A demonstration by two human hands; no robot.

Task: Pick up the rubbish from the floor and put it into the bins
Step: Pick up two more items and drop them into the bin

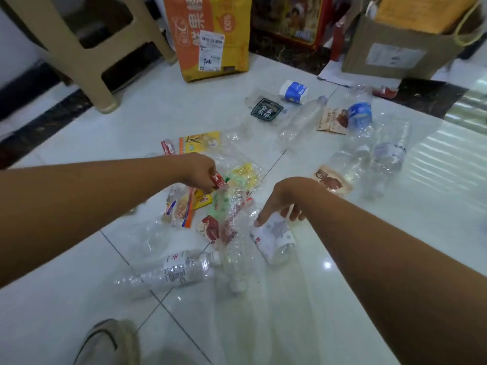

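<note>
Rubbish lies scattered on the white tiled floor: clear plastic bottles, snack wrappers and plastic bags. My left hand point(199, 172) pinches a small red wrapper point(218, 180) above a heap of wrappers point(226, 206). My right hand point(283, 200) reaches down with fingers spread over a clear bottle with a white label point(274, 237), its fingertips touching it; a firm grip is not visible. Another labelled bottle point(181, 270) lies near my feet. An orange-yellow carton point(210, 35) and a brown cardboard box point(400, 46) stand at the far side.
A beige plastic stool point(87, 46) stands at the back left. More bottles point(369, 154) and brown sachets point(332, 181) lie to the right, with a blue-white roll point(293, 92) and a dark-labelled bag point(266, 109) further back. My shoe point(108, 343) shows at the bottom.
</note>
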